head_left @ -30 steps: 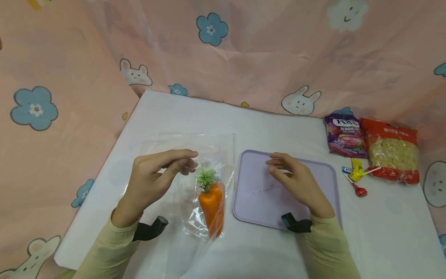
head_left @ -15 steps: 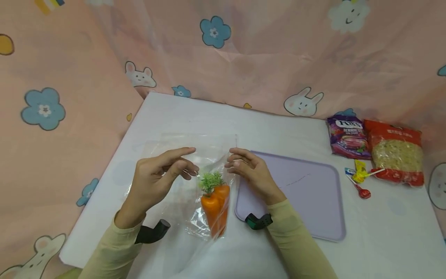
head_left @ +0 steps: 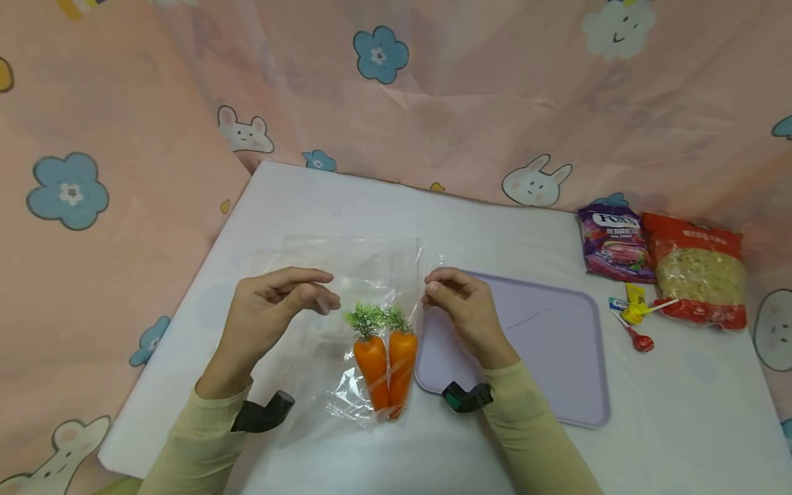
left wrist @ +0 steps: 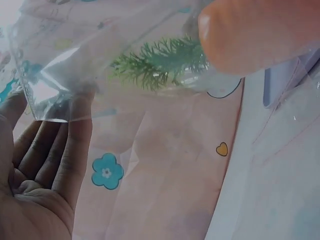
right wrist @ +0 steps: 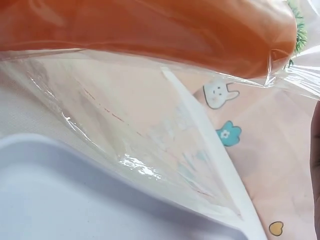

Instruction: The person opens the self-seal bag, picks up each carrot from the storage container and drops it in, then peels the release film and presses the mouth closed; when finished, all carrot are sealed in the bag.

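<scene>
Two orange toy carrots with green frilly tops hang side by side inside a clear plastic bag. My left hand pinches the bag's upper left edge between thumb and fingers. On the other side, my right hand pinches the upper right edge, and a bit of film pokes up above its fingertips. In the left wrist view, a carrot top shows through the film beside the left hand. The right wrist view has one carrot up close, with only a sliver of the right hand.
Clear plastic film lies flat on the white table beyond the hands. A lilac tray sits under and right of the right hand. Farther right are lollipops, a purple candy packet and a red-and-clear packet.
My right hand has moved left from over the tray to the bag and now pinches its edge. The carrots, earlier overlapping, now hang apart side by side.
</scene>
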